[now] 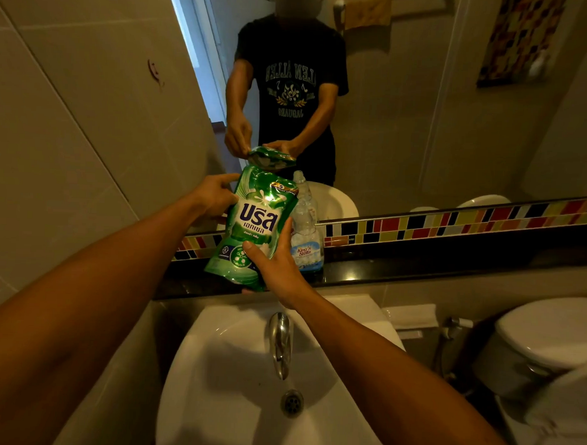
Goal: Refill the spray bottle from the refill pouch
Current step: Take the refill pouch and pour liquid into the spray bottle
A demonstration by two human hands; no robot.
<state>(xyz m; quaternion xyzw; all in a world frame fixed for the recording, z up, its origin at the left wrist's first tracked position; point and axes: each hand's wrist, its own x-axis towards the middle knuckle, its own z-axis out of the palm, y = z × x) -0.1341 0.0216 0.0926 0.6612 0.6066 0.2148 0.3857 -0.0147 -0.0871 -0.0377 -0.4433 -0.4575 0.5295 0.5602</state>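
Observation:
I hold a green refill pouch (257, 226) with white and blue lettering upright over the black ledge (417, 263) behind the sink. My left hand (216, 198) grips its upper left edge. My right hand (277, 266) grips its lower right corner, thumb on the front. Just behind the pouch to the right, a clear plastic bottle (306, 236) with a blue label stands on the ledge, with no spray head on its open neck. The pouch hides the bottle's left side.
A white sink (220, 369) with a chrome tap (280, 341) and drain (292, 403) lies below my arms. A mirror (406, 109) above a coloured tile strip (452, 223) reflects me. A toilet (547, 337) stands at the right, a tiled wall (72, 131) at the left.

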